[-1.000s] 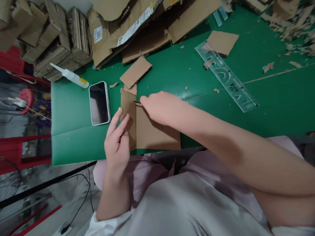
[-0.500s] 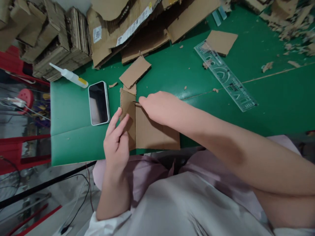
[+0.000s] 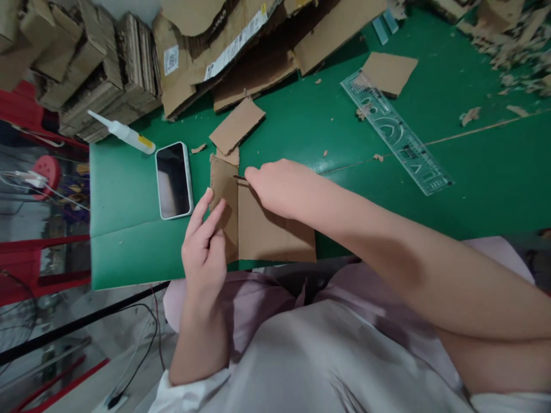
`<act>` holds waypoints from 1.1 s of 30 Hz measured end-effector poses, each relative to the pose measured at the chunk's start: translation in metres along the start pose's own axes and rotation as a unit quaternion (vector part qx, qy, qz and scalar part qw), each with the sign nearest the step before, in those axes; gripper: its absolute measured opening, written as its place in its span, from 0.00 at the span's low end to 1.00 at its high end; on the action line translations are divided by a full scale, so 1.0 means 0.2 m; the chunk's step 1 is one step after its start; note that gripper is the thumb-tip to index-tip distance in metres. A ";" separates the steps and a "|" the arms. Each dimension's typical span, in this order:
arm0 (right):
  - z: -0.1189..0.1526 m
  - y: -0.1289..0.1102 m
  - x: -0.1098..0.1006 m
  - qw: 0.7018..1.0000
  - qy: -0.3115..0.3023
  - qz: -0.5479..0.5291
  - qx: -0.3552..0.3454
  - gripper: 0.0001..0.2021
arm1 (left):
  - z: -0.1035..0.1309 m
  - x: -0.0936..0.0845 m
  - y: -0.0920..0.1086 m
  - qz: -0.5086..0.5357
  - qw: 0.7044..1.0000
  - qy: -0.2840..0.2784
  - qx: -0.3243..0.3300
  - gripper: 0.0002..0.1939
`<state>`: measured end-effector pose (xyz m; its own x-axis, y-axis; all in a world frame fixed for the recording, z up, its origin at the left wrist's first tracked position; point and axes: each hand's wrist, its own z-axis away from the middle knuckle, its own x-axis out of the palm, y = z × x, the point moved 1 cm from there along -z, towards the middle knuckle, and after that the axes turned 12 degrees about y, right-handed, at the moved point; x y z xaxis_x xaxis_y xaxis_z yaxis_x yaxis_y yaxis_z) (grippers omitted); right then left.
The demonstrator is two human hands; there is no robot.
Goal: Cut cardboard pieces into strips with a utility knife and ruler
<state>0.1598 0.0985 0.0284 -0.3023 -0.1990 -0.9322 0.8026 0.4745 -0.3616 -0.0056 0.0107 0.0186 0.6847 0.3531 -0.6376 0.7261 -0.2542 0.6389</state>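
A brown cardboard piece (image 3: 275, 238) lies at the table's front edge, with a narrower cardboard strip (image 3: 226, 183) along its left side. My left hand (image 3: 204, 246) has its fingers stretched apart, the fingertips resting on the strip. My right hand (image 3: 275, 186) is closed round a thin, dark, pointed tool (image 3: 240, 178). Only the tip of that tool shows, over the line where strip and larger piece meet; the fist hides the remainder, so its kind is unclear.
A phone (image 3: 174, 180) and a white glue bottle (image 3: 124, 136) lie left. Loose cardboard (image 3: 237, 125) sits just beyond the strip. A clear ruler (image 3: 396, 132) lies right, near a cardboard square (image 3: 391, 73). Cardboard stacks (image 3: 124, 69) and torn scraps (image 3: 512, 54) line the back.
The view has shifted very slightly. Both hands, the tool and the cardboard keep nearly the same positions.
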 end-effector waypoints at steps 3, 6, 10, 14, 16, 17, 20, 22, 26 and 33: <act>0.00 0.00 0.00 1.000 0.000 0.000 -0.003 0.15 | 0.00 0.00 0.00 0.002 1.000 -0.001 0.002 0.28; 0.00 0.00 0.00 1.000 -0.004 0.003 -0.007 0.15 | 0.00 0.00 0.00 0.001 1.000 -0.004 0.004 0.28; -0.01 -0.01 0.00 1.000 -0.006 0.005 -0.006 0.15 | 0.00 0.00 0.00 0.000 1.000 -0.007 0.005 0.28; 0.00 -0.01 -0.01 1.000 -0.012 0.005 -0.006 0.16 | 0.00 0.00 0.00 -0.003 1.000 -0.012 0.006 0.27; 0.00 -0.01 -0.01 1.000 -0.012 0.003 -0.005 0.16 | 0.00 0.00 0.00 -0.005 1.000 -0.013 0.003 0.26; 0.00 -0.01 -0.01 1.000 -0.007 0.000 -0.004 0.16 | 0.00 0.00 0.00 -0.006 1.000 -0.013 0.002 0.26; 0.00 -0.01 0.00 1.000 0.001 -0.007 -0.001 0.17 | 0.00 0.00 0.00 -0.011 1.000 -0.013 0.002 0.25; -0.01 -0.02 0.00 1.000 0.001 -0.006 0.003 0.17 | 0.00 0.00 0.00 -0.013 1.000 -0.014 0.004 0.25; -0.01 -0.04 0.01 1.000 -0.003 0.004 0.011 0.16 | 0.00 0.00 0.01 -0.013 1.000 -0.017 0.007 0.25; -0.02 0.00 0.01 1.000 0.008 -0.017 0.005 0.15 | 0.00 -0.01 0.00 -0.004 1.000 -0.009 -0.022 0.25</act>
<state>0.1575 0.1007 0.0260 -0.3377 -0.2004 -0.9197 0.7971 0.4589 -0.3926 -0.0058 0.0100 0.0196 0.6807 0.3389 -0.6495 0.7278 -0.2117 0.6523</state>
